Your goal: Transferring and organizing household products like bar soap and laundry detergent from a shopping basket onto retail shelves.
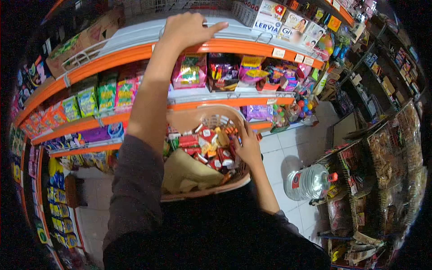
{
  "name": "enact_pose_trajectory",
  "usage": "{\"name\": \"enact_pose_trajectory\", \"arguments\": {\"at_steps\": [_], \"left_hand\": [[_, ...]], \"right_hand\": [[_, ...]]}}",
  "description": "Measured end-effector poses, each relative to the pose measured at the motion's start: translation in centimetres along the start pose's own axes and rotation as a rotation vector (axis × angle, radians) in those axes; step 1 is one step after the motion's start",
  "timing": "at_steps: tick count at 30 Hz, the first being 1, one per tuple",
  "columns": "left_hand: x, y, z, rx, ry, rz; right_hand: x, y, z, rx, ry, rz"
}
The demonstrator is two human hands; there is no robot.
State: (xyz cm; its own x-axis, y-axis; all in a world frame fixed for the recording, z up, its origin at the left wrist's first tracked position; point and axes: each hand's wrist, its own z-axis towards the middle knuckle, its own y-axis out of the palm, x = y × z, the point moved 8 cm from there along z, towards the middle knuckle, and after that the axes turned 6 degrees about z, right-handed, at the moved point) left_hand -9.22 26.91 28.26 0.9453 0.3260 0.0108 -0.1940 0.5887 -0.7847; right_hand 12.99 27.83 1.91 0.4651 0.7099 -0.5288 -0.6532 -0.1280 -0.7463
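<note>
My left hand (pixel 185 31) is over the front wire rail of the upper shelf (pixel 135 35), thumb pointing right. Its fingers curl away from me, so what lies under them is hidden. A pinkish plastic basket (pixel 209 113) sits against my body. My right hand (pixel 248 143) grips its right rim, fingers over the edge. Inside are many small red and white packages (pixel 206 138), some orange and green ones, and a tan cardboard piece (pixel 189 172) on the near side.
Soap boxes (pixel 287 25) stand right of my left hand. Detergent pouches (pixel 108 94) and a pink pack (pixel 189 71) fill the shelf below. On the tiled floor (pixel 273 145) at right lies a large water bottle (pixel 308 182), near wire racks (pixel 381 175) of bagged goods.
</note>
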Motion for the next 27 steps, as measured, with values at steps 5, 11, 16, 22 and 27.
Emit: {"name": "enact_pose_trajectory", "arguments": {"at_steps": [5, 11, 16, 22, 27], "left_hand": [[-0.2, 1.0, -1.9, -0.079, 0.026, 0.023], [2.4, 1.2, -11.2, 0.39, 0.219, -0.339], [-3.6, 13.9, -21.4, -0.141, -0.157, -0.983], [-6.6, 23.5, -26.0, -0.661, -0.119, -0.687], [-7.4, 25.8, -30.0, -0.869, 0.105, -0.482]], "right_hand": [[-0.1, 0.2, -0.4, 0.008, 0.009, 0.003], [1.0, 0.1, -0.9, 0.029, 0.001, -0.011], [-0.9, -0.4, -0.5, 0.065, -0.075, -0.057], [-5.7, -1.5, 2.6, 0.086, -0.189, 0.185], [-6.6, 8.1, 4.4, -0.813, 0.037, -0.107]]}}
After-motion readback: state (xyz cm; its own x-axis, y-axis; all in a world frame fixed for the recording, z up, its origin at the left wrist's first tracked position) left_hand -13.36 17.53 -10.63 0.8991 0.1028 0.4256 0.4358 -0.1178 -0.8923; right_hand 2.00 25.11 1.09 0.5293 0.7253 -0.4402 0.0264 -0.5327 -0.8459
